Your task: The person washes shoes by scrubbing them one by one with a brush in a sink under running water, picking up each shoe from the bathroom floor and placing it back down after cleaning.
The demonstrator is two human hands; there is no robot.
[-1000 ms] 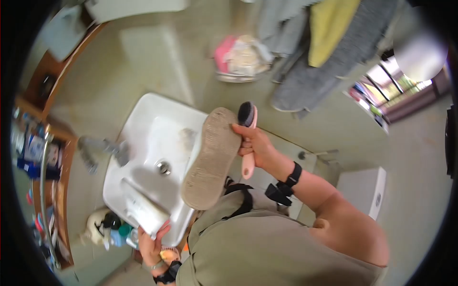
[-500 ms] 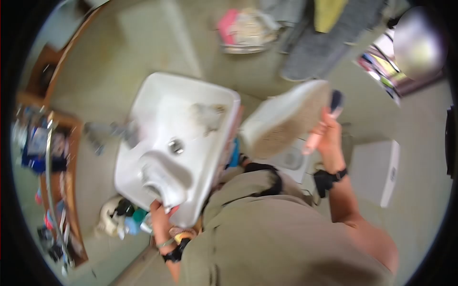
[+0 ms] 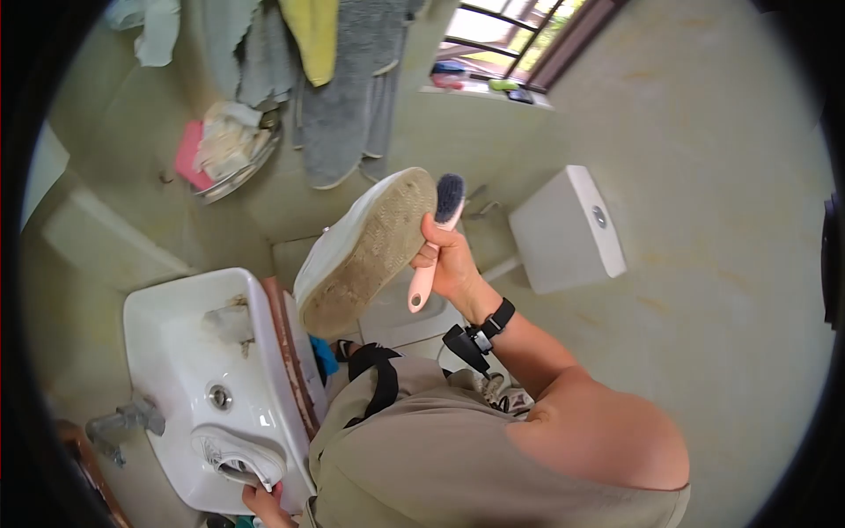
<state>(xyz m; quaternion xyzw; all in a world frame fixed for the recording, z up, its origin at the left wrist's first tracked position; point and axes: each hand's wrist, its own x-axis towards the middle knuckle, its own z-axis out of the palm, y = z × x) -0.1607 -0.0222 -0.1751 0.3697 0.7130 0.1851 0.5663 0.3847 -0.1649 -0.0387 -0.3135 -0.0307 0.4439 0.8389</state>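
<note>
The right hand (image 3: 449,264) has its grip clamped on two things at once: a white canvas shoe with a dirty tan rubber sole (image 3: 365,251), sole turned up toward the camera, and a pink-handled scrubbing brush with dark bristles (image 3: 436,238), whose bristle head sticks out above the fingers. Both are held up beside the white ceramic sink (image 3: 167,352). The left hand (image 3: 262,503) grips a second white shoe (image 3: 236,456) lying inside the sink's near edge.
</note>
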